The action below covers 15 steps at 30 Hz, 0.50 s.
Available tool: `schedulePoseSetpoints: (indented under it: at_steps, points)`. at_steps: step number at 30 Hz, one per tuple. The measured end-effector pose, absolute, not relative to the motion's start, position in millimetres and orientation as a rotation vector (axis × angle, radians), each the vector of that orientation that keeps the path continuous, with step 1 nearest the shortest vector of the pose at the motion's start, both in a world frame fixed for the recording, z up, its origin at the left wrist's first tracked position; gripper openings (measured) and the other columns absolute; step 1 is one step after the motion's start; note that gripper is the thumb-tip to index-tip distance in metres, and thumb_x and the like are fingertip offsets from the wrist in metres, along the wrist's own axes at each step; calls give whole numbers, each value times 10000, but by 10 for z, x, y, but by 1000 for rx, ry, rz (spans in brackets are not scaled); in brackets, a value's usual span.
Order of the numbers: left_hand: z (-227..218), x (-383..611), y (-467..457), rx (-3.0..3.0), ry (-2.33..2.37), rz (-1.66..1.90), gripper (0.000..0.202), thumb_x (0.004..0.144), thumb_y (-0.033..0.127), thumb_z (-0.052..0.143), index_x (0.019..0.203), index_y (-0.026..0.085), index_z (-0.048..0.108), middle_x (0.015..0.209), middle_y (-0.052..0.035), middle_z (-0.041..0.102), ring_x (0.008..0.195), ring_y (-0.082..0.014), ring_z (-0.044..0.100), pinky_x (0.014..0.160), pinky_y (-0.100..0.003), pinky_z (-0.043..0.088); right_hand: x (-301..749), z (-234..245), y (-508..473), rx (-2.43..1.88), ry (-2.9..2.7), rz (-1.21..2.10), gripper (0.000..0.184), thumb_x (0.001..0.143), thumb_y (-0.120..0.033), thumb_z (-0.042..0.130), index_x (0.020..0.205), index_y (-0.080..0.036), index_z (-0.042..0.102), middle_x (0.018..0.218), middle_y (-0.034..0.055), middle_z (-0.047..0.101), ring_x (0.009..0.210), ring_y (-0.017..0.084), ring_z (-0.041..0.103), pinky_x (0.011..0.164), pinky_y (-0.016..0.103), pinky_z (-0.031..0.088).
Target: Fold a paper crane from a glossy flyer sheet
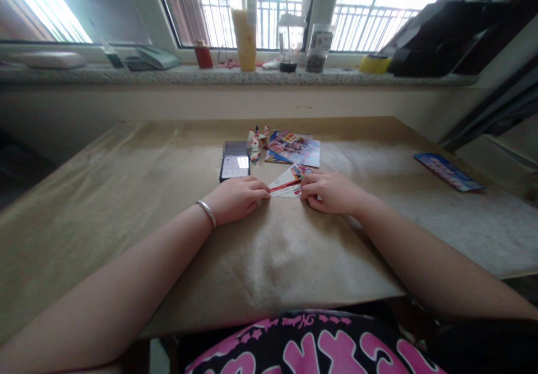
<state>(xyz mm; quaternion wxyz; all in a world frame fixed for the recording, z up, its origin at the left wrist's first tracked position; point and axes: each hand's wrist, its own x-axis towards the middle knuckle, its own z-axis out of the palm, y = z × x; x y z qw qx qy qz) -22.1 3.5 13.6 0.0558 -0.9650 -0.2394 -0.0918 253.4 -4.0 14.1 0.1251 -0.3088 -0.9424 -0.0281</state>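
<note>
A folded piece of printed paper [286, 184], white with red and orange parts, lies on the table between my hands. My left hand [237, 197], with a silver bangle on the wrist, pinches its narrow left tip. At its wider right end my right hand [330, 193] is closed on the paper, fingers curled and partly covering it. Just beyond my left hand is a phone [235, 166] with a lit screen. Folded paper figures [257, 141] sit behind the phone, and a stack of colourful printed sheets [294, 148] is to their right.
The table [269, 256] has a tan cover with creases. A blue printed packet [449, 172] lies toward its right side. Along the windowsill [269, 78] stand a tall yellow cup [244, 40], a clear cup [290, 40], a jar [318, 51] and a red container [203, 55].
</note>
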Motion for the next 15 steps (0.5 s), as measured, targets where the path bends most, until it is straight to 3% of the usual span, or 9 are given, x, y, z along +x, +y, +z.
schedulePoseSetpoints:
  at_steps: [15]
  points:
    - [157,-263,67,-2913,-751,-211,277,821,120,458,1002,200,651,1069,-46,663,961,-181,604,852,-325,498,2546,26,66,-868,-2694,-162,192,820,-140,498,833,-205,678,947,68,654,883,190,551,748,296,419]
